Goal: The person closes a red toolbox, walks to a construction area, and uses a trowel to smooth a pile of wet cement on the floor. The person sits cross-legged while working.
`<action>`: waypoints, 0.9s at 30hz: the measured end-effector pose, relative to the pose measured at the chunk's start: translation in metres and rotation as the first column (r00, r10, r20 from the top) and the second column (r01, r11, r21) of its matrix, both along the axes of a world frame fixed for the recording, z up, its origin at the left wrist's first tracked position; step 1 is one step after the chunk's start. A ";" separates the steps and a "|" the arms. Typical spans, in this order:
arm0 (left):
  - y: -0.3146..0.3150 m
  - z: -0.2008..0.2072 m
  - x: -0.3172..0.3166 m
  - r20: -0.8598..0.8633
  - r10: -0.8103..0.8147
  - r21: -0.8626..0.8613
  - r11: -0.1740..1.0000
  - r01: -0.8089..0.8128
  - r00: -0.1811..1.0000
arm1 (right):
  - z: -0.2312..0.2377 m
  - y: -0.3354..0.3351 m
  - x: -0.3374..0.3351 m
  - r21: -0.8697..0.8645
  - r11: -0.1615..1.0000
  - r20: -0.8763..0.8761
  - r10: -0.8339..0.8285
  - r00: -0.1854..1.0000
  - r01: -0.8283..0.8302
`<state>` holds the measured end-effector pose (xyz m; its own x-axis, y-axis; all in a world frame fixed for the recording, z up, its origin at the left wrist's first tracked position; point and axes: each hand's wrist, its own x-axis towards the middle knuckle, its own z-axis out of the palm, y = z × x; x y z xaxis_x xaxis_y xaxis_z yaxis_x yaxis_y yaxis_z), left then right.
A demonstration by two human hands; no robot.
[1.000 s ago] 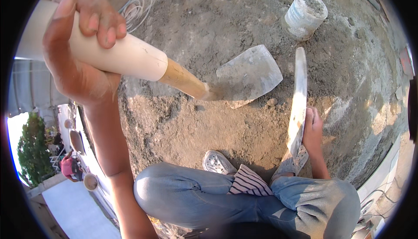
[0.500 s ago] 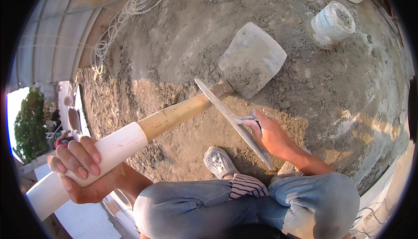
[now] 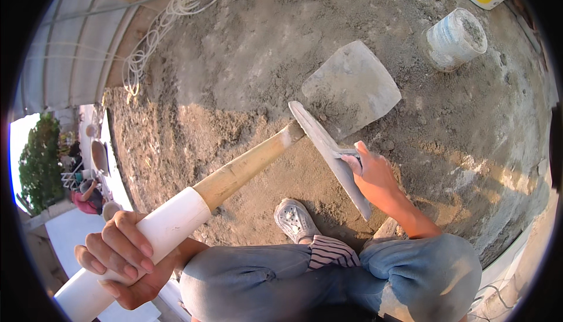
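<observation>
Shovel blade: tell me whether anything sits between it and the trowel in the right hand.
Nothing visible does. The trowel, held in the right hand, lies with its tip against the near edge of the shovel blade; only loose mortar lies there.

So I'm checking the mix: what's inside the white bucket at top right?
The white bucket lies tilted, its open mouth showing grey, sandy mortar-like fill near the rim. How deep that goes is hidden by the bucket's wall.

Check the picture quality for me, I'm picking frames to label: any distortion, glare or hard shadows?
Head view: fisheye bends edges, black corners; low warm sun; bright blown-out patch at left edge; left hand, right hand and shovel sharp.
</observation>
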<state>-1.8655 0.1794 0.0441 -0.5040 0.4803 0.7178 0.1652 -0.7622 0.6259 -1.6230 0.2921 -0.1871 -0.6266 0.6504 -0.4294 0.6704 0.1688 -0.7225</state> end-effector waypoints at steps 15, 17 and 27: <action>-0.009 -0.006 -0.003 -0.015 -0.010 0.029 1.000 0.010 1.000 | -0.014 0.000 -0.001 0.066 0.998 0.125 -0.023 0.992 0.014; -0.005 -0.006 0.000 -0.031 0.036 0.029 0.999 -0.035 0.999 | -0.013 0.001 0.004 -0.049 0.983 0.022 -0.177 0.984 0.178; 0.010 -0.002 0.012 0.012 0.157 -0.020 0.987 -0.157 0.987 | 0.022 0.033 0.030 0.337 0.917 0.116 -0.267 0.957 0.215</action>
